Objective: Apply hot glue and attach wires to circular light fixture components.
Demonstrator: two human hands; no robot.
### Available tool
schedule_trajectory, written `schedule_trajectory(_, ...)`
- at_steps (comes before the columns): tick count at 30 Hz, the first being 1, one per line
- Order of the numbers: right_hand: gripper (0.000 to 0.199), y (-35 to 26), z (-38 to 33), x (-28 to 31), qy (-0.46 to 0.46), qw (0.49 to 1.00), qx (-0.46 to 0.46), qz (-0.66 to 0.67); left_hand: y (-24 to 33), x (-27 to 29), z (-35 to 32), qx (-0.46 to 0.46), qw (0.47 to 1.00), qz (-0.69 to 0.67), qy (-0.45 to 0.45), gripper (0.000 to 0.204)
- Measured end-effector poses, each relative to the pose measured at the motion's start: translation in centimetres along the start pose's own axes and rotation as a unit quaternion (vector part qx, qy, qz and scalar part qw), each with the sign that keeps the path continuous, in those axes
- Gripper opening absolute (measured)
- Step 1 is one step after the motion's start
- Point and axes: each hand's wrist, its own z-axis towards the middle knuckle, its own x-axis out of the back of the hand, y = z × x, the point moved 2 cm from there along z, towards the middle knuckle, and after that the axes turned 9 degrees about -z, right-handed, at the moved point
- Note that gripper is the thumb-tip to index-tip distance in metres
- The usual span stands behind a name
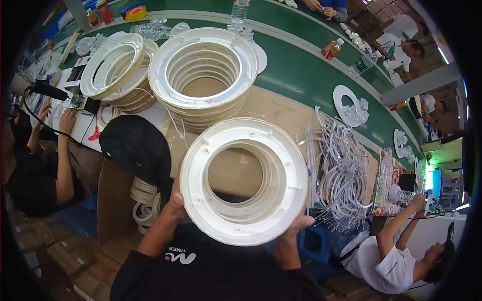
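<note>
Between my hands I hold white plastic rings [201, 215], seen from above; the nested inner edges suggest a short stack, but how many I cannot tell. My left hand [175, 204] grips the left side, its thumb against the outer wall. On the lower right side my right hand [295, 228] presses with the thumb out and the other fingers mostly hidden underneath. Just beyond stands a tall stack of similar rings [159, 75], with thin pale wires hanging from it. Left of that is a second, tilted stack of rings [90, 83].
A heap of white cables [341, 175] lies to the right on cardboard [286, 108]. Behind runs a green conveyor belt [296, 75] carrying bottles and clear plastic parts. A black cap [135, 145] is at left, above an open carton [113, 200]. Other people work on both sides.
</note>
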Motion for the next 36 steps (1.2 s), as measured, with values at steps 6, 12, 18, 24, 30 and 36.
schedule_trajectory(6, 0.115, 0.1, 1.3, 0.1, -0.050, 0.997, -0.036, -0.044, 0.4, 0.9, 0.5, 0.030, 0.995, 0.091, -0.042, 0.124)
schedule_trajectory(12, 0.119, 6.4, -0.9, 3.6, 0.002, 0.996, -0.081, 0.041, 0.3, 0.0, 0.7, -0.037, 0.997, 0.072, 0.000, 0.123)
schedule_trajectory(18, 0.120, 2.3, -0.1, -0.1, 0.030, 0.998, -0.059, -0.015, 1.4, -1.5, 0.0, -0.038, 0.995, 0.085, 0.038, 0.118)
schedule_trajectory(24, 0.116, 4.0, -0.7, 1.0, 0.048, 0.998, 0.012, -0.050, 1.6, -1.2, 0.0, -0.069, 0.993, 0.089, 0.021, 0.117)
schedule_trajectory(30, 0.119, 9.3, -2.6, 3.6, 0.034, 0.990, -0.036, 0.133, -1.0, 0.7, -0.5, -0.081, 0.995, 0.048, -0.019, 0.115)
schedule_trajectory(36, 0.091, 20.3, -3.2, 4.3, 0.014, 0.949, -0.161, 0.270, -11.4, 7.2, -1.4, -0.065, 0.996, 0.009, 0.055, 0.106)
